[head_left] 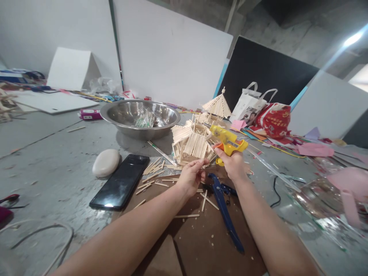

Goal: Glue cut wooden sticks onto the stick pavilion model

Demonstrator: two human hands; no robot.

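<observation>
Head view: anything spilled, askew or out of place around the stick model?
Yes: loose wooden sticks lie at mixed angles on the brown board, between the black phone and the blue-handled cutter. They look untidy against the stick model with its neat rows. No clear damage visible.

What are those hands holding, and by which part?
The right hand grips the yellow glue gun by its handle. Whether the left hand holds anything cannot be told.

A light (pixel 353 39) (upper right) shines above pale panels (pixel 330 107).
</observation>
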